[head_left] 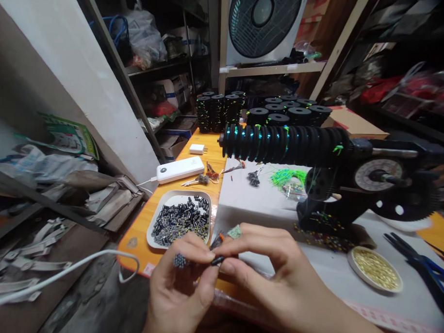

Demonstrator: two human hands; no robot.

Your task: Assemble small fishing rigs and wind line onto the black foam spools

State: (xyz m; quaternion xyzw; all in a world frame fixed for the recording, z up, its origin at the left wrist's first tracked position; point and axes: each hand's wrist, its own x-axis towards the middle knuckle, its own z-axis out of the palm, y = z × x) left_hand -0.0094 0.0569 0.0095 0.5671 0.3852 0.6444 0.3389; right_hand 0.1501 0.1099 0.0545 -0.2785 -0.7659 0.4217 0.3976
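Note:
My left hand (183,286) is closed at the front of the table, with thumb and forefinger pinching a small black tube-like piece (217,260). Tucked in the curl of its fingers is a bundle of thin dark grey strands (180,261), seen end-on. From the other side my right hand (276,270) closes thumb and forefinger at the same black piece. A speckled green scrap (234,232) shows at its forefinger; whether it is wrapped on or held, I cannot make out. Just behind the fingertips is a white tray (150,234) of small black and grey tubular pieces.
A winding machine (323,194) carries a ribbed black roll (281,143) above the table. Around it are a gold-bead dish (375,270), pliers (419,256), green strands (289,178) and a white power bank (180,170). Black spools (278,109) stand behind. A white cable (73,263) crosses the left.

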